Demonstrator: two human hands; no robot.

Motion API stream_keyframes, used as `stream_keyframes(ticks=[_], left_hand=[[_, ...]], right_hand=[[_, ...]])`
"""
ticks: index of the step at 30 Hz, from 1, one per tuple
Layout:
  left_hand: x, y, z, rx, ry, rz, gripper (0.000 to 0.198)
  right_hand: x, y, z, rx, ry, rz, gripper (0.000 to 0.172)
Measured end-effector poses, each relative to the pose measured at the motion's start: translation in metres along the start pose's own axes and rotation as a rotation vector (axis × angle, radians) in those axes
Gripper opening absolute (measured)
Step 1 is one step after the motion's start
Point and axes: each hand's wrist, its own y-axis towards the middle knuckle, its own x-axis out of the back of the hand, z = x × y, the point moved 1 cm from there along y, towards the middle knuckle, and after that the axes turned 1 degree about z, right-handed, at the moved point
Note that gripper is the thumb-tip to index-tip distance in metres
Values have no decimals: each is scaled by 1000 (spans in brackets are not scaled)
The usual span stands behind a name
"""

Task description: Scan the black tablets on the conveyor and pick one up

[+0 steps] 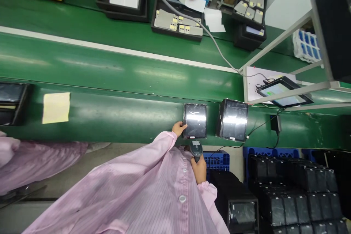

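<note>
- At the centre of the frame, on the green tabletop point(123, 117), the screen panel point(195, 120) lies flat. Your left hand point(178, 128) touches its lower left corner with loose fingers, gripping nothing.
- Just below it, your right hand point(199, 170) is closed round the handheld scanner point(196, 149), whose head points at the panel's bottom edge.
- This panel looks mid-scan, not yet finished. The second panel point(233, 120), to its right, lies untouched.
</note>
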Motion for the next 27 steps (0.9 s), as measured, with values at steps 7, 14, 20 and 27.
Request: stream_keyframes(ticks=[7, 14, 20, 27], left_hand=[[-5, 4, -3, 69, 25, -86, 45], [0, -4, -21, 110, -120, 31, 49], [0, -22, -43, 146, -262, 115, 59], [20, -55, -103, 8, -413, 197, 64]], right_hand=[[5, -3, 2, 6, 46, -15, 44], [23, -12, -3, 14, 146, -8, 39], [45, -18, -8, 2, 227, 6, 43], [80, -36, -12, 14, 308, -66, 37]])
